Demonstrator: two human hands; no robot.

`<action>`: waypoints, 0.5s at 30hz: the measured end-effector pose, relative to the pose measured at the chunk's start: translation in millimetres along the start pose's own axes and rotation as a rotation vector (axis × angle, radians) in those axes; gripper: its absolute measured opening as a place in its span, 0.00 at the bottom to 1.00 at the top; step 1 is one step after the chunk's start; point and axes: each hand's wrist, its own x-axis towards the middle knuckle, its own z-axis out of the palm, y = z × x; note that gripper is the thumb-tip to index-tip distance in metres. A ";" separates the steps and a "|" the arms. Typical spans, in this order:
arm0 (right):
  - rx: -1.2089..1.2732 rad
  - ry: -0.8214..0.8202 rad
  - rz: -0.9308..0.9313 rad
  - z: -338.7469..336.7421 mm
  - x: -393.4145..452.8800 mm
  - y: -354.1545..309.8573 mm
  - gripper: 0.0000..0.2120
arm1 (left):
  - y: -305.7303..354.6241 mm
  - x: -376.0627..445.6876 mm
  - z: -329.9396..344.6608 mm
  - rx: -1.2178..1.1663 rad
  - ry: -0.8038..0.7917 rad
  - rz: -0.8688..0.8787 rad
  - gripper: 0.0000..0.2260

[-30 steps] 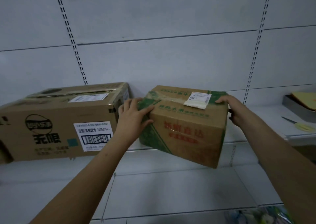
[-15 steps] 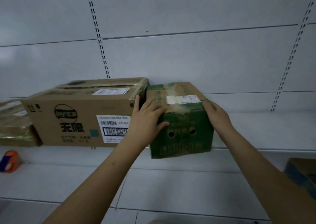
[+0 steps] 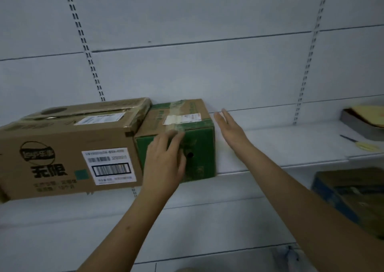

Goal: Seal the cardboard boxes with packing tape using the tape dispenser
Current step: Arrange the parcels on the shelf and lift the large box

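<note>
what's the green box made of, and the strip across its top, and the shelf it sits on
Green box: cardboard, matte green print, brown showing on top. Strip: looks like clear glossy plastic tape, shiny and wrinkled. Shelf: smooth white, probably painted metal, judging by the slotted uprights; not certain.

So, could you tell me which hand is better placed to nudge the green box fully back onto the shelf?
Probably left: the left hand lies flat on the green box front; the right hand hovers open beside it.

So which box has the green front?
The small box between the hands; its front is green with a round hole. The big box beside it is plain brown.
</note>
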 end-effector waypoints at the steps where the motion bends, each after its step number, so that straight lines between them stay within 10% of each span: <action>1: -0.026 0.094 -0.060 -17.1 -5.8 0.7 0.32 | 22.7 -7.3 10.0 -0.116 -0.007 0.009 0.21; 6: -0.220 0.368 -0.163 -122.3 -64.2 48.1 0.18 | 126.4 -66.1 109.7 -0.540 -0.370 -0.061 0.19; 15: -0.667 0.514 0.208 -350.4 -177.3 233.7 0.22 | 283.5 -155.2 249.6 -0.827 -0.972 -0.063 0.07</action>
